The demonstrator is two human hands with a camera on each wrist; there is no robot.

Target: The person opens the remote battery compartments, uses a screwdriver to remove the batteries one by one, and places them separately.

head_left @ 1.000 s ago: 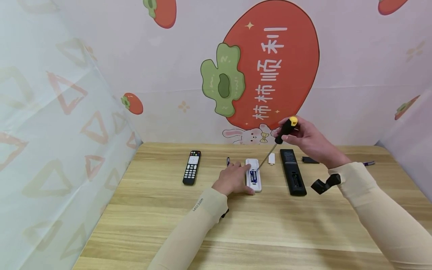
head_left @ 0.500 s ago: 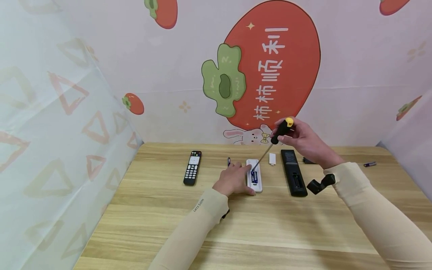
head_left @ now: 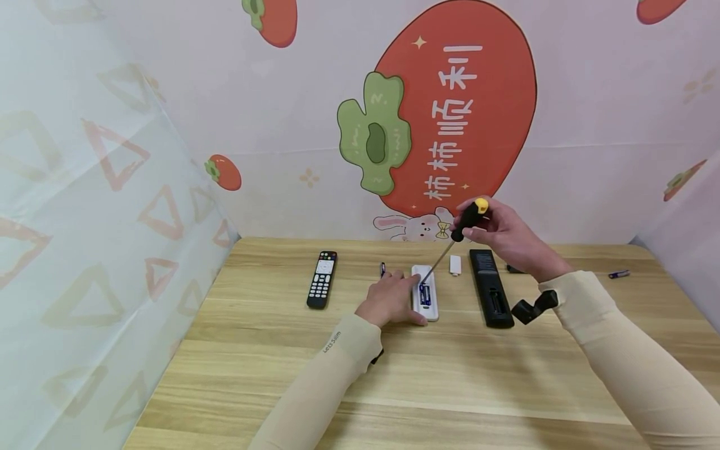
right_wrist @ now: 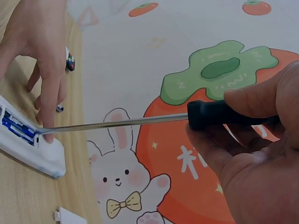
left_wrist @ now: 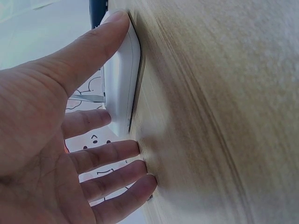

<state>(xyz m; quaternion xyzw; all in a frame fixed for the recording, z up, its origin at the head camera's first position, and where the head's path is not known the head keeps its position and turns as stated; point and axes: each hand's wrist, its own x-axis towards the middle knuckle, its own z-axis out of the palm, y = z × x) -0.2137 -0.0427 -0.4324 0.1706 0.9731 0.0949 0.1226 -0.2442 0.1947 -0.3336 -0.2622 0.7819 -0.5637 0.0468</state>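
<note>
Screwdriver (right_wrist: 159,119) is held in the right hand (head_left: 508,239), its tip by the blue batteries (head_left: 425,294) in the white remote (head_left: 431,311). I see that remote on the table (head_left: 450,381), the left hand (head_left: 388,297) touching it with spread fingers.

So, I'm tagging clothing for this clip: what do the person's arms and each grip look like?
The left arm wears a long, beige fabric sleeve with small dark lettering near its cuff; the right sleeve matches. A bent black attachment sits at the right wrist; a small black piece shows by the left cuff. The left grip and right grip wear no gloves.
</note>
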